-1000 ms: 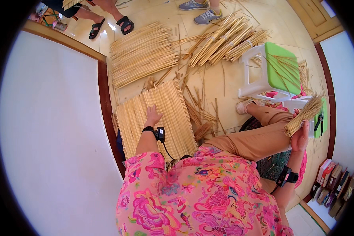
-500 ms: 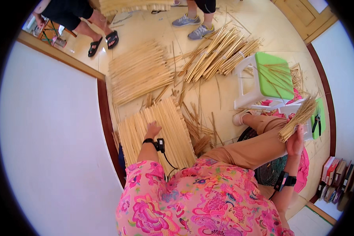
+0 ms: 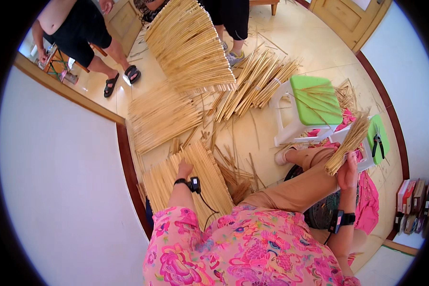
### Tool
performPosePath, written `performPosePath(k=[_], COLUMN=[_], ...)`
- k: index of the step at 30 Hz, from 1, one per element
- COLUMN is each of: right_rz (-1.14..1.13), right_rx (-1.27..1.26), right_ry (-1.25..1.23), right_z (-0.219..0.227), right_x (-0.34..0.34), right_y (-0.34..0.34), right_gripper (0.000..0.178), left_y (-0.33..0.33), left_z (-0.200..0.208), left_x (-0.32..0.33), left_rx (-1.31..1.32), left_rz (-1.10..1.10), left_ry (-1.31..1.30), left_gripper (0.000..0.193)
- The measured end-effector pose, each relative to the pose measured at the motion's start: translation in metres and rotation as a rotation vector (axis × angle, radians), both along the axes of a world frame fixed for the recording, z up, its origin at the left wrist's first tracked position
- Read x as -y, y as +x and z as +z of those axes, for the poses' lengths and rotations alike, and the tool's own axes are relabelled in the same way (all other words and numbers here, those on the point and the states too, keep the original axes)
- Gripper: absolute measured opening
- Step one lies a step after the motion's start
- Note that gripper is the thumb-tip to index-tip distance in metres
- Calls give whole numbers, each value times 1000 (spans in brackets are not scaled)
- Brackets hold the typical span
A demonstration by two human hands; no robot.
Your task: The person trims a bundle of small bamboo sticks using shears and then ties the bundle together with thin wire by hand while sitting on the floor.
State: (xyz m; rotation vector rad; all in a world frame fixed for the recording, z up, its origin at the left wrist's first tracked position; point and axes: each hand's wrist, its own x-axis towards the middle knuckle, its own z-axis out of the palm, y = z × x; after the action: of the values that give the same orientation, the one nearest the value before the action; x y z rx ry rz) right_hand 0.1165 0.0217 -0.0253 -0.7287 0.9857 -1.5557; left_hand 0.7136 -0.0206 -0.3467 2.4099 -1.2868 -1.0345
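Note:
My left hand (image 3: 185, 168) is over a woven straw mat (image 3: 207, 174) of pale stalks that lies in front of me. At least one finger is stretched out, and the hand holds nothing. At my right, my right hand (image 3: 348, 172) is closed round the lower part of a bundle of dry grass stalks (image 3: 350, 143), tied like a small hand brush. The bundle is tilted, with its cut ends toward my knee and its wispy tips pointing up and away. Some fingers are hidden behind it.
A second straw mat (image 3: 164, 117) lies on the floor ahead, and a third mat (image 3: 190, 52) is raised behind it near other people. Tied reed bundles (image 3: 255, 83) lie beyond. On the right are a green-topped stool (image 3: 314, 100) and pliers (image 3: 378, 145) on another green seat. A white wall (image 3: 66, 167) flanks my left.
The view has tilted upward, so more of the raised far mat and the people shows. My left hand's spread fingers have drawn together. My right hand still grips the grass bundle.

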Motion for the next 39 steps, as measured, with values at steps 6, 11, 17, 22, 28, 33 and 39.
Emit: performPosePath(k=[6,11,17,22,28,33,39], right_rz=[-4,16,35,29,14,22,40], right_rx=[8,-39,-18,-20,-44,29,28], right_ry=[18,1,-8,4,27,17,0], right_z=[-3,-4,-6,-5,-2,-3,-5], right_x=[-1,-1,0,1,1,1,1], right_y=[-2,-3,-6,-6,-2,-3,-6], right_gripper=[28,47,39,42,48,43,40], left_y=[3,1,2,-2,-5,-7,-9], left_z=[-1,12,20,17,7,-3,-7], left_x=[36,48,47,29,8,1,4], left_rx=[-10,25,65,11,-48,-53,-11], left_rz=[-24,6,-30,9,-31,-9,-64], left_ry=[-51,-59,37,113,193,164,178], left_gripper=[78,79,76,71,55,50,46])
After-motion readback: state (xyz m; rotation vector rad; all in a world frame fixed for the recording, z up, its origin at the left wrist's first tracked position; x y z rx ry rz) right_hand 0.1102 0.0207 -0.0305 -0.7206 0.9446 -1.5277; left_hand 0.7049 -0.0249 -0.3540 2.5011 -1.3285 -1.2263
